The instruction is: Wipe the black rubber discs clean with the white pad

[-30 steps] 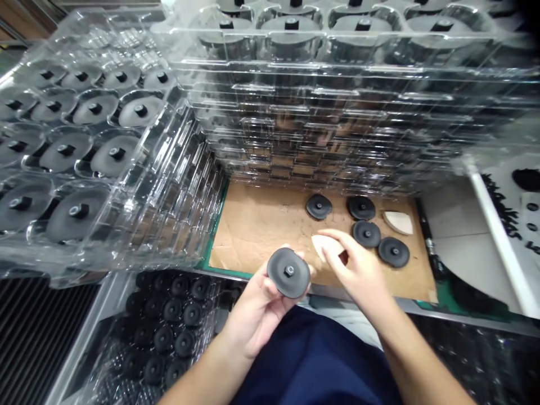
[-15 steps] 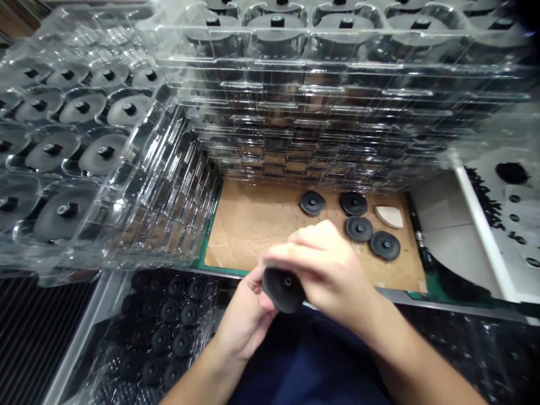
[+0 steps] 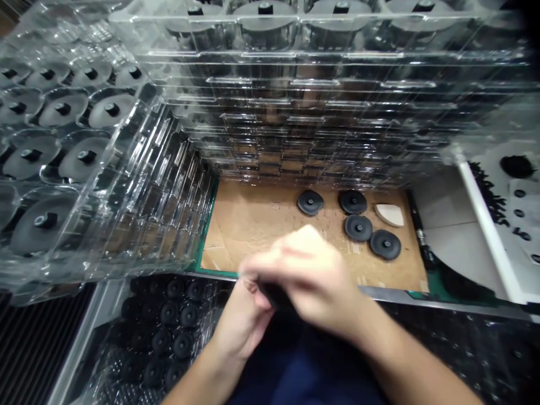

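A black rounded disc-like part [image 3: 275, 293] is held low in front of my body, mostly covered by my hands. My left hand [image 3: 242, 318] grips it from the left, thumb and fingers closed at its edge. Over its top lies my right hand [image 3: 314, 273], blurred, with fingers curled inward; whatever they pinch is hidden. Beyond the hands, on the brown cardboard [image 3: 244, 225], lie several similar black discs, among them one at the back [image 3: 310, 202] and one at the front right [image 3: 385, 244]. A pale wedge-shaped block [image 3: 389, 214] rests beside them.
Stacked clear plastic trays [image 3: 295, 84] rise behind the cardboard, and another stack [image 3: 97, 169] stands at the left; both hold black discs. A tray of round black parts [image 3: 169, 326] sits lower left. At the right, a white-edged bin [image 3: 491, 236] adjoins a surface with small black pieces.
My right hand has shifted slightly left over the disc, and the disc has turned so that its face is largely hidden. The camera view has moved slightly.
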The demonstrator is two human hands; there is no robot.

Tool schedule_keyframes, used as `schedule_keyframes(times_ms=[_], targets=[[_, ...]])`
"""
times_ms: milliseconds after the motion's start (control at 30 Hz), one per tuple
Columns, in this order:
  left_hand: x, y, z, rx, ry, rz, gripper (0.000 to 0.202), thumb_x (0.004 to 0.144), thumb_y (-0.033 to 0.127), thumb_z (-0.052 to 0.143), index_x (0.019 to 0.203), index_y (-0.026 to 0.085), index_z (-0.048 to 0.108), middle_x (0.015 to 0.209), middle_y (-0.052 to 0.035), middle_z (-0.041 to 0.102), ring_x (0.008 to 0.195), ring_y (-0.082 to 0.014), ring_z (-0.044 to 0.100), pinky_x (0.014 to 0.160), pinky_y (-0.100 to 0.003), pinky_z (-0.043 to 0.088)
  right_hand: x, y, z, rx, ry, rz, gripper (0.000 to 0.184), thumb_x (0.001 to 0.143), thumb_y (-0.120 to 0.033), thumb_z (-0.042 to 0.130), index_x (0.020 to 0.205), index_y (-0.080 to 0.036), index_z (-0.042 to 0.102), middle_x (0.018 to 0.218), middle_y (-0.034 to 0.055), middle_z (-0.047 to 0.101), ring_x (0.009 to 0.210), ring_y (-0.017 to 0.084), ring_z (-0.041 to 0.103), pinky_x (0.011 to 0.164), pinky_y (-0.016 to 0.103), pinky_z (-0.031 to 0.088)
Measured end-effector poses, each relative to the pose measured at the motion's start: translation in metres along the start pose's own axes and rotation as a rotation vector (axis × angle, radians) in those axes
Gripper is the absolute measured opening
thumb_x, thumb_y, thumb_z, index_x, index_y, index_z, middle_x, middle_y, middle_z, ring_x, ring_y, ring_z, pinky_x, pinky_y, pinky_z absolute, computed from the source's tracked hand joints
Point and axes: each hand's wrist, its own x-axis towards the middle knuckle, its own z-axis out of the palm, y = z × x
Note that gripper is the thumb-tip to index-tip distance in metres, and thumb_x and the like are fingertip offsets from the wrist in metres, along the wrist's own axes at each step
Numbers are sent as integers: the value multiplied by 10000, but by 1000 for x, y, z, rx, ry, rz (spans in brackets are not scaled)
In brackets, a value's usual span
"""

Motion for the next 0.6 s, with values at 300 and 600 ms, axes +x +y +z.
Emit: schedule_keyframes(times_ms=[300,600], targets=[[6,2,-4,-118,-15,0,602,501,381,849,1065,244,689,1079,-48,705,1014,-216,637,893,-289,500,-72,66,35,-80,64,504,270,896,-342,491,914,-219,731,724,32,704,688,177,638,638,281,483],[5,-2,5,-73,-83,-7,512,612,319,805,1096,230,662,1085,-45,697,1024,-204,624,894,-269,496,-24,-8,-3,-14,301,247,219,897,-190,503,1052,-161,655,905,53,702,786,153,622,716,275,477]])
